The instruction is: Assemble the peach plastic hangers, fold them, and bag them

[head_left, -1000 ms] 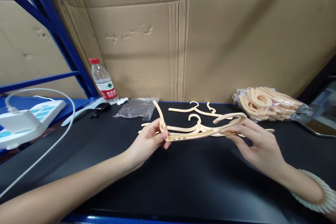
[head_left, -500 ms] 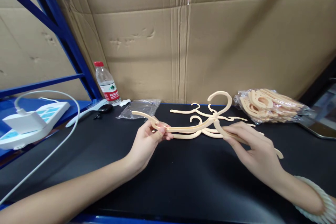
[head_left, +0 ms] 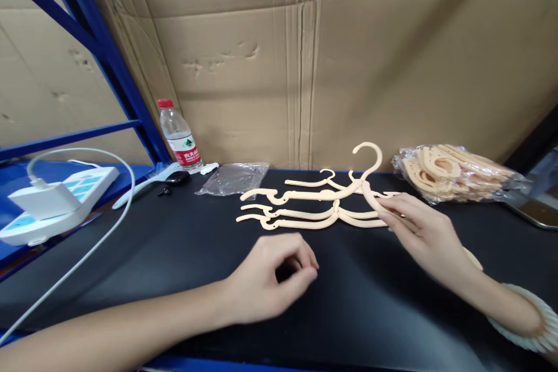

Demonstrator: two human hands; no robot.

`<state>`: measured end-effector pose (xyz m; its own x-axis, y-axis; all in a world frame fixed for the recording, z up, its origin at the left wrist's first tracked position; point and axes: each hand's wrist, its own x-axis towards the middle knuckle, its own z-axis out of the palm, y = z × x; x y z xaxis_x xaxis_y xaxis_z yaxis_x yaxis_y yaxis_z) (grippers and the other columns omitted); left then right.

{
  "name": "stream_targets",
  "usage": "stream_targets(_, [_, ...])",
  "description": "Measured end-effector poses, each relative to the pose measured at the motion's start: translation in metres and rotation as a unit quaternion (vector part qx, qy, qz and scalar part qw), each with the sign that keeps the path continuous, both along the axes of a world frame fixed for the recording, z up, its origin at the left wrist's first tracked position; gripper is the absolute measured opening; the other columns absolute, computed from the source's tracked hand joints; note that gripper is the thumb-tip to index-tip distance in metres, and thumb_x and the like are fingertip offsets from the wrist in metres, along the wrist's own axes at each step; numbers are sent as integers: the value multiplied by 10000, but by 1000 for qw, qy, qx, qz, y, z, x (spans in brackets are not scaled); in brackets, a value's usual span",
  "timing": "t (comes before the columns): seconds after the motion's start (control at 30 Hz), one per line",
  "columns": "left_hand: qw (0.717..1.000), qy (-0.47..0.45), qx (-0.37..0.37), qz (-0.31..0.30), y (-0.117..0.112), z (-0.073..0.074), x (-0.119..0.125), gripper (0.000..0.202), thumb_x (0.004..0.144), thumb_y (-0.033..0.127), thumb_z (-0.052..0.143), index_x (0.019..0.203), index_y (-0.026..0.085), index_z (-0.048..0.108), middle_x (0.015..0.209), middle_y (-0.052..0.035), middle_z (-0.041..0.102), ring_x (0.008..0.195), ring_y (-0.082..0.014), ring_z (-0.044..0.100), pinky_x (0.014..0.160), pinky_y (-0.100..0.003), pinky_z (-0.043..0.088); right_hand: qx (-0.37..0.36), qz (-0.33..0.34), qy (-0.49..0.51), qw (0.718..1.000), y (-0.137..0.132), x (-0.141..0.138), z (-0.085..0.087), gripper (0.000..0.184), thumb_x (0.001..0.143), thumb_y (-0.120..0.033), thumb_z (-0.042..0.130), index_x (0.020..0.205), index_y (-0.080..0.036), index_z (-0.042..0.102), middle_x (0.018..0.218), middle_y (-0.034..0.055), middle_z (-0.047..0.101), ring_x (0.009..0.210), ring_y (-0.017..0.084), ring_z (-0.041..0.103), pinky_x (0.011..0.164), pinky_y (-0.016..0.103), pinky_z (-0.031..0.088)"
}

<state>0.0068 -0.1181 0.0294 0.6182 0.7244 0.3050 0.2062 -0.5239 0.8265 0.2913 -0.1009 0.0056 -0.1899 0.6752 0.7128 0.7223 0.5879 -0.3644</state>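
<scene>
My right hand [head_left: 429, 232] grips a beige plastic clothes hanger [head_left: 311, 193] by its right arm, and it is raised above the table with the hook standing up. My left hand [head_left: 279, 276] is apart from it, nearer to me. Its thumb and fingertips meet in a loop, and nothing shows between them. Behind and below the held hanger, several more beige hangers [head_left: 305, 224] lie on the black table [head_left: 196, 256]. The right ends of some are hidden by my right hand.
A clear bag of beige hanger parts [head_left: 457, 171] lies at the back right, near a dark-framed device [head_left: 529, 209]. At the left are a red-capped bottle [head_left: 181, 139], a flat plastic bag [head_left: 235, 178], a white brush [head_left: 142, 186] and a power strip [head_left: 56, 209] with a looping cable.
My left hand has let go of the hanger and dropped toward me, its fingers closing. My right hand still holds the hanger, which has shifted slightly right, its left end higher.
</scene>
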Motion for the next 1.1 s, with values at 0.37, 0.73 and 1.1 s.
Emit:
stream_targets(0.37, [919, 264, 287, -56, -4, -8, -3, 469, 876, 355, 577, 1287, 136, 518, 1474, -188, 402, 1387, -359, 309, 1100, -551, 315, -105, 57, -125, 985, -5, -11, -13, 205, 957, -180, 443, 1004, -200, 642, 964, 73, 644, 915, 227, 580, 824, 388, 478])
stream_targets(0.73, [912, 321, 251, -49, -2, -11, -3, 518, 897, 419, 537, 1348, 174, 464, 1495, -155, 381, 1377, -343, 336, 1102, -564, 302, -125, 40, -149, 980, -7, -10, -13, 175, 899, -130, 480, 911, -209, 636, 924, 60, 617, 896, 223, 552, 796, 385, 468])
stream_targets(1.1, [912, 327, 239, -66, 7, -7, -4, 506, 913, 421, 521, 1354, 177, 478, 1538, -145, 311, 1412, -349, 273, 1134, -572, 237, -135, -18, -183, 974, -7, -8, -9, 122, 823, -129, 491, 866, -201, 579, 895, 61, 602, 869, 243, 547, 775, 404, 462])
